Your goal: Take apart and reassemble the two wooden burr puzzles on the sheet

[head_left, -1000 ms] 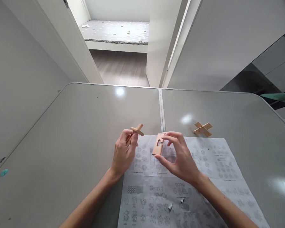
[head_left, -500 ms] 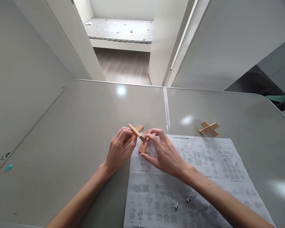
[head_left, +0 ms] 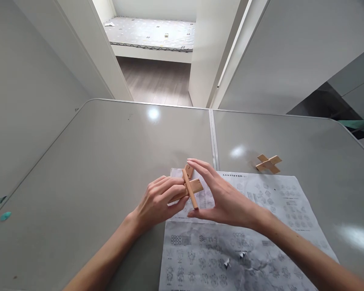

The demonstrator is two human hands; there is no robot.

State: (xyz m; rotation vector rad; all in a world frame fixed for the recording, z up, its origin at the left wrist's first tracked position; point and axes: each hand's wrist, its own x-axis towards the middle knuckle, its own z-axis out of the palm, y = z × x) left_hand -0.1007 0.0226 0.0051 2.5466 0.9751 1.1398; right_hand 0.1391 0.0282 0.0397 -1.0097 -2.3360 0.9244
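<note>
My left hand (head_left: 164,196) is closed on crossed wooden puzzle pieces (head_left: 190,189), a narrow stick set across a flatter notched piece. Behind them, partly covered, a wooden block with a hole (head_left: 189,170) shows near the paper's top edge; whether it is joined to the others I cannot tell. My right hand (head_left: 223,192) curves around the right side of the pieces, thumb and fingers wide apart. Its fingertips are by the far block and its thumb by the stick's near end; contact is unclear.
A printed instruction sheet (head_left: 206,242) lies under the hands, with small torn paper bits (head_left: 227,263) on it. Beyond its top edge, a crossed pair of wooden pieces (head_left: 268,164) rests on the grey table (head_left: 109,161). A metal seam (head_left: 213,137) divides the tabletop.
My left hand has moved right with its pieces, which now cross in front of the holed block. My right hand has spread its fingers from that block and moved slightly right.
</note>
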